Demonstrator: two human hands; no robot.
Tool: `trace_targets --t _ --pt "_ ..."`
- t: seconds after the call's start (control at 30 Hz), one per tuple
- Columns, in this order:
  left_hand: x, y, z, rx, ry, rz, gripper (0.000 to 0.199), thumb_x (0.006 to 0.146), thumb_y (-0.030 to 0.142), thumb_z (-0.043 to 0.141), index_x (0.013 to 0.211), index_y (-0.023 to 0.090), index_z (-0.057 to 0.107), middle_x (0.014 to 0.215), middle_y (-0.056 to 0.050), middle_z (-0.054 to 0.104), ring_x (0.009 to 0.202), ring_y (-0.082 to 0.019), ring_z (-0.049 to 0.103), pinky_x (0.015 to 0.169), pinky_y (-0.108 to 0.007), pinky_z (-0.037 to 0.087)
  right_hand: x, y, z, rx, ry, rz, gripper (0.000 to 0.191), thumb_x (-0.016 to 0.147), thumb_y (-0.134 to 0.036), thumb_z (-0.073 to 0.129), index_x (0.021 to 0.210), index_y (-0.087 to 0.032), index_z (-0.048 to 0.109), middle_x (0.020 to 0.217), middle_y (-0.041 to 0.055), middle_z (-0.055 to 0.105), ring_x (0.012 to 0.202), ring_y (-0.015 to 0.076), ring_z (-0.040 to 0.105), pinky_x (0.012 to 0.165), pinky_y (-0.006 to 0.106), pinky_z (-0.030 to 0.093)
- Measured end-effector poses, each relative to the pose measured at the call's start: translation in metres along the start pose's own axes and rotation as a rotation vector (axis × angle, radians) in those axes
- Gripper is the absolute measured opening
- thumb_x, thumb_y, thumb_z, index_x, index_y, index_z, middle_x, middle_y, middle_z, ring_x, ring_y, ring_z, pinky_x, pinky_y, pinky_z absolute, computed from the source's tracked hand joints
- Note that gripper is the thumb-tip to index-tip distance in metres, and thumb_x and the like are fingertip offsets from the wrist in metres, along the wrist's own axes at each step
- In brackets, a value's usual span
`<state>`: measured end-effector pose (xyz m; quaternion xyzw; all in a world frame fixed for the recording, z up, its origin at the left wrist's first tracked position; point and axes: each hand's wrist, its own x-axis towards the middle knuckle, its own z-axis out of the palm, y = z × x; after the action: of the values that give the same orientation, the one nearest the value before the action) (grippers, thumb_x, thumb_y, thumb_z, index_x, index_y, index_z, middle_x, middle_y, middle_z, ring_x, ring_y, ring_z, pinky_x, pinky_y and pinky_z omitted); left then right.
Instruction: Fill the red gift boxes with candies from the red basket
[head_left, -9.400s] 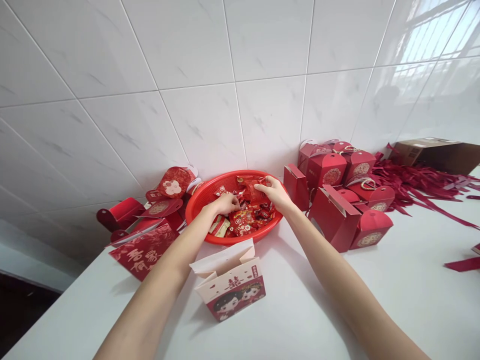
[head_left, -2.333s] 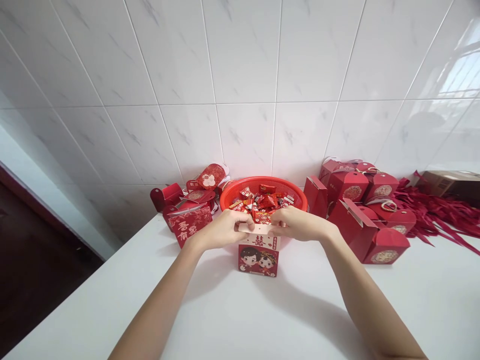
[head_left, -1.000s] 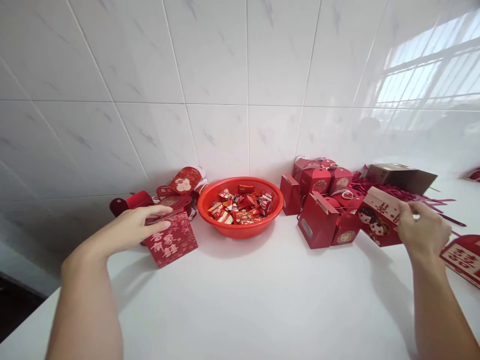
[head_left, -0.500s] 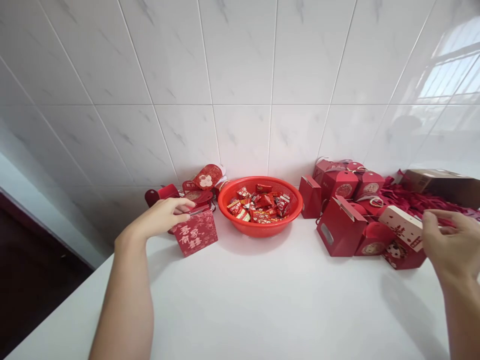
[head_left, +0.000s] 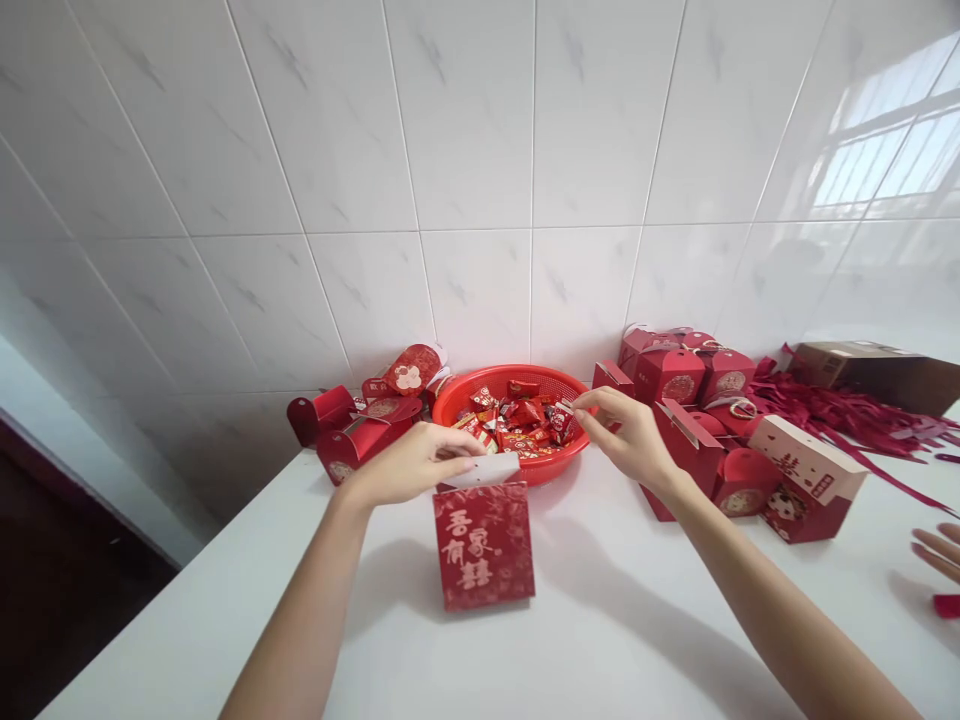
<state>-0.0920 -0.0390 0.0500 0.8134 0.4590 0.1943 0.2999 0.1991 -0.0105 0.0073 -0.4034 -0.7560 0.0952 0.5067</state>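
Note:
A red gift box [head_left: 484,550] with pale Chinese characters on its front is in my left hand [head_left: 420,462]. That hand is closed, thumb and fingers on the pale top flap, and the box is upright at the front of the basket. My right hand [head_left: 626,435] is over the right rim of the red plastic basket [head_left: 551,468], its fingers curved and slightly apart beside the candies. Red-wrapped candies [head_left: 525,412] fill the basket's bottom. Whether a fingertip touches a candy is hard to see.
Several red gift boxes [head_left: 352,445] stand at the left. More red boxes [head_left: 679,375] and a cream-topped box [head_left: 806,460] stand at the right. Dark red ribbons [head_left: 862,415] lie by a cardboard box [head_left: 877,365]. Another person's hand [head_left: 941,550] shows at the right edge.
My left hand has brought the gift box rightward and nearer, in front of the basket. My right hand has moved left from the cream-topped box to the basket. Another person's hand has appeared.

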Motion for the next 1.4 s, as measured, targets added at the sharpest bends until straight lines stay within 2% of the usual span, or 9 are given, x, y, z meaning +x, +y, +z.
trace_targets --t 0.1,0.23,0.5,0.63,0.77,0.9,1.07,1.23,1.4 --pt "0.008 0.005 0.018 -0.037 -0.033 0.061 0.028 0.089 0.036 0.057 0.101 0.021 0.076 0.099 -0.003 0.076 0.090 -0.020 0.067 0.079 -0.027 0.052 0.021 0.020 0.024 0.064 -0.073 0.179 0.018 0.086 -0.033 0.056 0.085 -0.019 0.067 0.079 0.0047 0.071 0.061 0.0160 0.062 0.061 0.027 0.051" --pt "0.012 0.010 0.033 -0.164 -0.025 0.065 0.027 0.088 0.036 0.061 0.104 0.020 0.075 0.101 -0.004 0.077 0.089 -0.020 0.069 0.077 -0.028 0.055 0.047 0.045 0.047 -0.026 -0.154 0.339 0.025 0.089 -0.028 0.046 0.096 -0.017 0.067 0.095 0.0080 0.075 0.071 0.0178 0.068 0.068 0.027 0.053" --pt "0.015 0.009 0.034 -0.093 0.007 0.089 0.039 0.096 0.050 0.053 0.116 0.024 0.073 0.115 -0.003 0.075 0.106 -0.023 0.068 0.092 -0.030 0.052 0.072 0.078 0.071 -0.142 -0.586 0.336 0.012 0.078 -0.014 0.064 0.083 -0.017 0.075 0.088 0.0033 0.077 0.084 0.0186 0.069 0.076 0.023 0.050" --pt "0.023 -0.006 0.030 -0.126 0.124 0.101 0.050 0.100 0.055 0.039 0.115 0.020 0.072 0.116 -0.008 0.075 0.112 -0.024 0.066 0.098 -0.033 0.051 0.074 0.086 0.078 -0.271 -0.660 0.365 0.022 0.081 -0.012 0.060 0.096 -0.017 0.075 0.105 0.0069 0.076 0.097 0.0213 0.068 0.081 0.025 0.049" --pt "0.041 -0.024 0.029 -0.134 0.151 0.080 0.049 0.098 0.055 0.044 0.114 0.018 0.071 0.111 -0.008 0.075 0.107 -0.024 0.067 0.096 -0.032 0.051 0.072 0.088 0.083 -0.378 -0.825 0.411 0.019 0.074 -0.016 0.070 0.092 -0.018 0.076 0.094 0.0088 0.076 0.087 0.0245 0.070 0.071 0.027 0.049" --pt "0.071 -0.034 0.034 0.123 -0.074 -0.058 0.040 0.095 0.047 0.044 0.100 0.019 0.073 0.102 -0.004 0.075 0.094 -0.022 0.067 0.083 -0.028 0.050 0.071 0.084 0.081 -0.404 -0.992 0.390 0.030 0.063 -0.022 0.081 0.093 -0.023 0.078 0.097 0.0048 0.075 0.087 0.0234 0.069 0.066 0.025 0.048" --pt "0.114 -0.036 0.044 0.319 -0.374 -0.204 0.028 0.081 0.036 0.053 0.066 0.019 0.069 0.074 -0.002 0.073 0.069 -0.019 0.062 0.058 -0.025 0.044 0.070 0.078 0.078 -0.438 -1.127 0.360 0.022 0.061 -0.022 0.080 0.083 -0.024 0.077 0.090 0.0022 0.075 0.088 0.0241 0.069 0.070 0.027 0.050" --pt "0.140 -0.039 0.053 0.363 -0.499 -0.220 0.027 0.067 0.030 0.062 0.088 0.023 0.078 0.093 -0.003 0.078 0.075 -0.021 0.068 0.057 -0.024 0.047 0.067 0.078 0.083 -0.503 -1.114 0.358 0.048 0.057 -0.020 0.082 0.105 -0.020 0.075 0.110 0.0106 0.074 0.102 0.0303 0.068 0.075 0.030 0.051" --pt "0.148 -0.049 0.063 0.423 -0.455 -0.165 0.042 0.061 0.016 0.061 0.100 0.017 0.076 0.101 -0.010 0.078 0.082 -0.026 0.069 0.063 -0.028 0.049 0.063 0.077 0.087 -0.505 -1.091 0.352 0.034 0.062 -0.022 0.079 0.096 -0.015 0.076 0.100 0.0133 0.075 0.092 0.0288 0.070 0.067 0.028 0.050"
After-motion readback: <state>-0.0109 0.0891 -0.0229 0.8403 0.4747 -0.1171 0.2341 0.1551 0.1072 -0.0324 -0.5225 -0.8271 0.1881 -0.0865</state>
